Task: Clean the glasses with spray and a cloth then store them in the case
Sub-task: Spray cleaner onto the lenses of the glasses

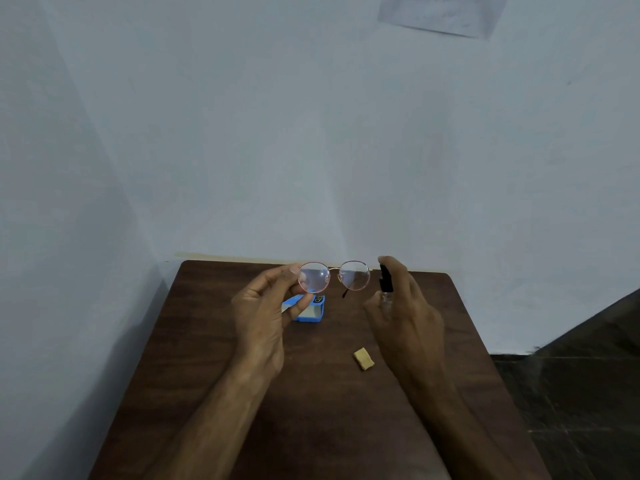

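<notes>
Round glasses (334, 276) with a thin pink-gold frame hang in the air above the far part of the table. My left hand (265, 313) pinches the rim of their left lens between thumb and fingers. To the right, my right hand (405, 317) grips a small spray bottle (385, 284) with a black top, its nozzle facing the right lens, a forefinger resting on top. A blue glasses case (310, 310) lies open on the table, partly hidden behind my left hand. A small folded tan cloth (363, 358) lies on the table between my forearms.
The dark brown wooden table (194, 341) stands in a corner against pale blue walls. A sheet of paper (440, 12) is stuck high on the wall. Dark floor (588, 393) shows past the table's right edge.
</notes>
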Demonstrator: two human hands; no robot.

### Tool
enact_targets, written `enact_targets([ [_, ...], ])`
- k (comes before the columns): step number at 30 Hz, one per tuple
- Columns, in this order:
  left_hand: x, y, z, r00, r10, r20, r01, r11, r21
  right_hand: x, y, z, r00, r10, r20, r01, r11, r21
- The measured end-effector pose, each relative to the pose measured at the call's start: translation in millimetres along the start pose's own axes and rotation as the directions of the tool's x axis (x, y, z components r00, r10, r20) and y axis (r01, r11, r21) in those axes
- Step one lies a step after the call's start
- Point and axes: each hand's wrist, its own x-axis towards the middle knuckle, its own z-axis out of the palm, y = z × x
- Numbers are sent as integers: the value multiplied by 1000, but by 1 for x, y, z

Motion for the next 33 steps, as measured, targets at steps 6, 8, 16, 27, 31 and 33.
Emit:
enact_targets([
  [6, 4, 1, 0, 1000, -10, 1, 10, 1000, -1, 1, 2, 5, 998, -56, -19, 56, 998, 11],
  [8, 5, 1, 1, 1000, -20, 0, 20, 1000, -13, 1, 4, 7, 998, -51, -26, 52, 997, 51],
  [16, 14, -2, 4, 998, -61, -1, 61, 997, -46, -6, 15, 14, 998, 50, -45, -37, 966, 256],
  [27, 21, -19, -6, 988, -154, 26, 156, 983, -95, -37, 95, 63, 923, 374, 94, -374, 810, 451],
  [31, 20, -27, -10, 989, -151, 3, 151, 987, -58, -37, 131, 91, 876, 460, 143, -472, 760, 446],
  [33, 19, -31, -12, 988, -152, -5, 151, 988, -43, -34, 150, 105, 868, 472, 151, -490, 769, 411],
])
